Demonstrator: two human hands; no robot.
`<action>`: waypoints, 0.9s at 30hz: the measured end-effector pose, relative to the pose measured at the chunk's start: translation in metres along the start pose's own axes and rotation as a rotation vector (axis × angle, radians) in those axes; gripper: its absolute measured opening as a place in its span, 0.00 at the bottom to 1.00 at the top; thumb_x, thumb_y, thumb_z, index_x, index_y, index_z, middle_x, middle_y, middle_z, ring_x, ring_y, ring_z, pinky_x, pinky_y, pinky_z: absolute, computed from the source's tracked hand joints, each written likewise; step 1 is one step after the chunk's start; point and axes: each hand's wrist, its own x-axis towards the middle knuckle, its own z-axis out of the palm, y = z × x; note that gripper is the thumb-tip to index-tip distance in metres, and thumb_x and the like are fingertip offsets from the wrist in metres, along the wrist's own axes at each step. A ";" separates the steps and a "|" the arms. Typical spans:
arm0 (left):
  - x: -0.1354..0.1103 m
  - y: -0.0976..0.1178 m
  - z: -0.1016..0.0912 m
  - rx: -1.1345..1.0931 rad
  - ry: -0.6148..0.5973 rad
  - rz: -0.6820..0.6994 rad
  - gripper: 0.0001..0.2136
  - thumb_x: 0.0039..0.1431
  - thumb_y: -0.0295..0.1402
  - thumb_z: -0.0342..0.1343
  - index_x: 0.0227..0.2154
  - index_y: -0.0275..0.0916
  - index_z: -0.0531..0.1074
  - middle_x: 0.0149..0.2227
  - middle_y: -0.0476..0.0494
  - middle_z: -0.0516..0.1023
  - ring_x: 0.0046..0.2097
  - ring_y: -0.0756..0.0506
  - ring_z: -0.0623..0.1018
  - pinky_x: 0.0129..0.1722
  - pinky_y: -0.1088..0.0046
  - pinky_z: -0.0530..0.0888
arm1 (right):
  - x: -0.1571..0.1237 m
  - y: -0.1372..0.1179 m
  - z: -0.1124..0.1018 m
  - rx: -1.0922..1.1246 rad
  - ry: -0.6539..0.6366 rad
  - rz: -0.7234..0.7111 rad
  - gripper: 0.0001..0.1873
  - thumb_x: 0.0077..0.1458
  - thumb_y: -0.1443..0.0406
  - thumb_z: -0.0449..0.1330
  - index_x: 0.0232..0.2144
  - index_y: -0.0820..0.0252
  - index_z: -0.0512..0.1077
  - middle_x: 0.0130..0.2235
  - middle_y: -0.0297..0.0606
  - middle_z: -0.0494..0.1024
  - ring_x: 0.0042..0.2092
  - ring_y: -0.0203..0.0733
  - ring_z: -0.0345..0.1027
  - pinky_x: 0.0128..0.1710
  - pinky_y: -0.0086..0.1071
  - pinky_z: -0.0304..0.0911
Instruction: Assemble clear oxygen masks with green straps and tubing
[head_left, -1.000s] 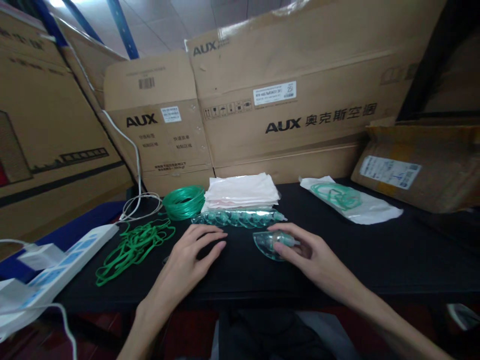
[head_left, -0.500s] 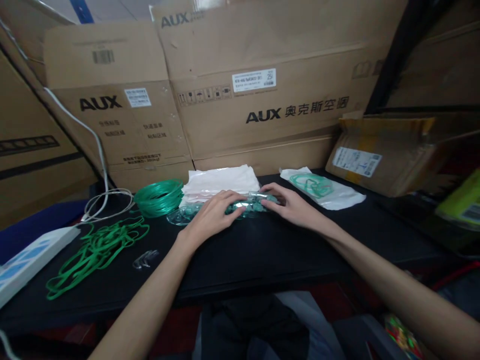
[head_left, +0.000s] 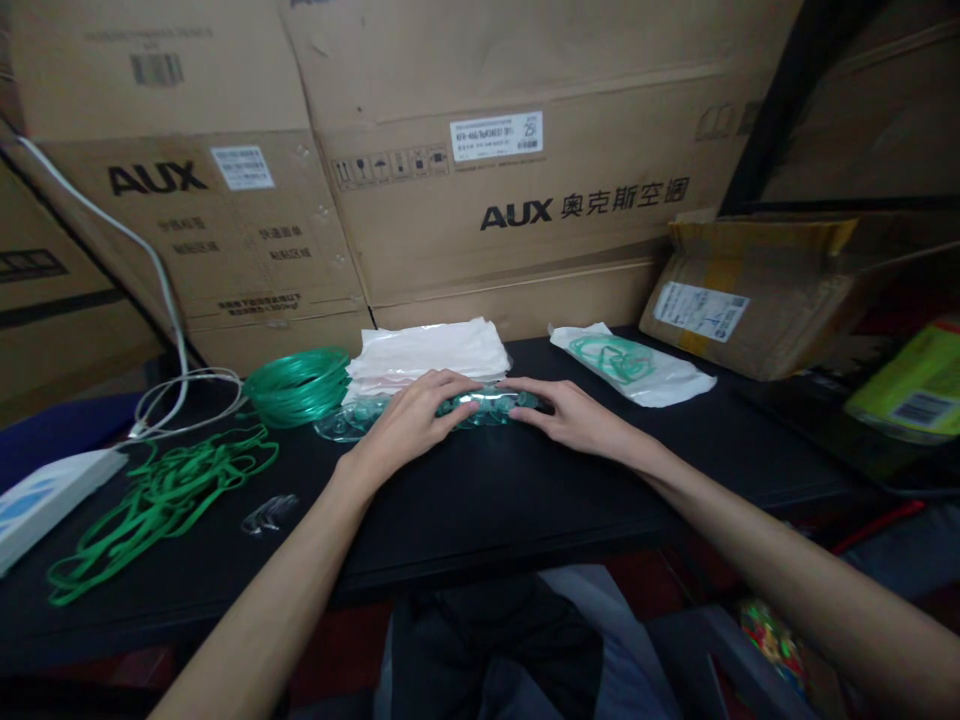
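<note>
A row of nested clear green-tinted plastic masks (head_left: 480, 408) lies on its side on the black table (head_left: 525, 500), in front of a stack of white plastic bags (head_left: 431, 350). My left hand (head_left: 409, 425) curls over the left part of the row. My right hand (head_left: 570, 415) presses against its right end, fingers closed on the masks. Both hands grip the row between them. One mask (head_left: 341, 430) sticks out at the row's left end.
A coil of green tubing (head_left: 298, 385) and a tangle of green elastic straps (head_left: 157, 500) lie at left, with a small clear clip (head_left: 268, 513), a white cable (head_left: 180, 395) and a power strip (head_left: 45, 500). A bagged mask kit (head_left: 630, 362) lies at right. Cardboard boxes (head_left: 525, 170) wall the back.
My right hand carried the single mask up to the right end of the row. My left hand moved forward onto the row. The camera view shifted right.
</note>
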 end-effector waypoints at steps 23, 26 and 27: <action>0.003 0.004 0.005 0.049 0.061 -0.022 0.16 0.72 0.40 0.50 0.56 0.39 0.72 0.54 0.40 0.79 0.55 0.41 0.77 0.58 0.58 0.72 | 0.002 0.006 0.014 -0.127 0.066 -0.079 0.29 0.65 0.67 0.59 0.66 0.60 0.63 0.62 0.52 0.72 0.63 0.52 0.67 0.66 0.50 0.59; 0.003 0.006 0.006 0.051 0.072 -0.049 0.16 0.72 0.38 0.49 0.55 0.39 0.73 0.54 0.40 0.80 0.55 0.41 0.78 0.58 0.58 0.72 | 0.003 0.008 0.014 -0.135 0.072 -0.081 0.29 0.64 0.66 0.60 0.66 0.60 0.64 0.62 0.52 0.73 0.63 0.52 0.68 0.66 0.50 0.60; 0.003 0.007 0.006 0.049 0.075 -0.057 0.15 0.72 0.38 0.49 0.55 0.39 0.73 0.53 0.41 0.80 0.55 0.41 0.78 0.58 0.58 0.72 | 0.003 0.009 0.014 -0.134 0.075 -0.090 0.29 0.64 0.67 0.60 0.66 0.59 0.64 0.61 0.51 0.73 0.62 0.53 0.68 0.65 0.51 0.61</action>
